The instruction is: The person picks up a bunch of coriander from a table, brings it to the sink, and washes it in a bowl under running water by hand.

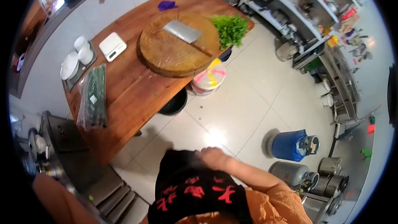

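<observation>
My right hand (pixel 212 157) is at the front edge of my black apron (pixel 182 182), which has red lettering. Its fingers are smeared by motion, so I cannot tell whether they are closed on anything. My left forearm (pixel 56 195) reaches out at the lower left, with the hand itself lost at the dark edge of the view. On the wooden table (pixel 128 99) ahead, a cleaver (pixel 181 31) lies flat on a thick round chopping board (pixel 170 54). Leafy green herbs (pixel 230 30) are heaped beside the board.
Bagged green vegetables (pixel 95 95), a white kitchen scale (pixel 112 46) and a tray with white cups (pixel 85 54) share the table. A lidded bucket (pixel 209 76) and black basin (pixel 174 103) stand below. Gas cylinders (pixel 290 145) occupy the floor at right, near shelving (pixel 290 0).
</observation>
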A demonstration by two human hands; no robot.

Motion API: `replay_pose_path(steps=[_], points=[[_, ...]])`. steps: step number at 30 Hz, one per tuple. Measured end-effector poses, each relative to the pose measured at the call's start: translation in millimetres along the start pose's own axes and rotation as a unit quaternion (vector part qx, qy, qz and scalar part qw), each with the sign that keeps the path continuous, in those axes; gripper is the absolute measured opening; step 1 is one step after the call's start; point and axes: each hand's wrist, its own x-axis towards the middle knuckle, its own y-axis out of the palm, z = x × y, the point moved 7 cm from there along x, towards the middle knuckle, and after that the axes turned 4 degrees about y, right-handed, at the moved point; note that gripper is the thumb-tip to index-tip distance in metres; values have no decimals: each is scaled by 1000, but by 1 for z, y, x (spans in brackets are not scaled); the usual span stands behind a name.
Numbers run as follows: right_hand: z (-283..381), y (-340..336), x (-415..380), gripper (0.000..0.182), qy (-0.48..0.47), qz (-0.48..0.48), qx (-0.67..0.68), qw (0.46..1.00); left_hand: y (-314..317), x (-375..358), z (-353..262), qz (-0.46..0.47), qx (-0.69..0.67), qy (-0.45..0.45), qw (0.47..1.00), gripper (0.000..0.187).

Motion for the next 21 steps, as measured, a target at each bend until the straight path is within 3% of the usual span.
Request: replay_pose_path(steps=[1, 2, 7, 9, 10, 12, 14, 17, 19, 21], points=[[-10, 9, -1, 24, 1, -11, 15, 1000, 7, 19, 0, -9, 2, 7, 1000, 32], [-29, -41, -2, 26, 41, -7, 42, 998, 3, 45, -3, -45, 9, 39, 998, 32], [-152, -89, 38, 29, 76, -99, -11, 992, 15, 176, -22, -223, 12, 178, 958, 33], [-170, -106, 29, 29, 80, -118, 46, 989, 29, 224, -28, -255, -27, 195, 947, 34], [-181, -140, 21, 32, 96, -73, 76, 990, 40, 242, -26, -263, -53, 190, 945, 34], [-233, -168, 31, 35, 103, -175, 147, 968, 91, 274, -15, -266, -105, 151, 946, 35], [-283, -212, 25, 37, 102, -281, 178, 937, 160, 288, -2, -223, -182, 69, 955, 35], [-356, -290, 13, 39, 102, -392, 194, 894, 310, 273, 0, -56, -328, -86, 939, 37], [-414, -346, 21, 39, 86, -440, 192, 873, 422, 243, -28, 77, -419, -174, 888, 38], [-477, -400, 51, 38, 40, -480, 153, 863, 523, 215, -58, 157, -536, -256, 789, 50]])
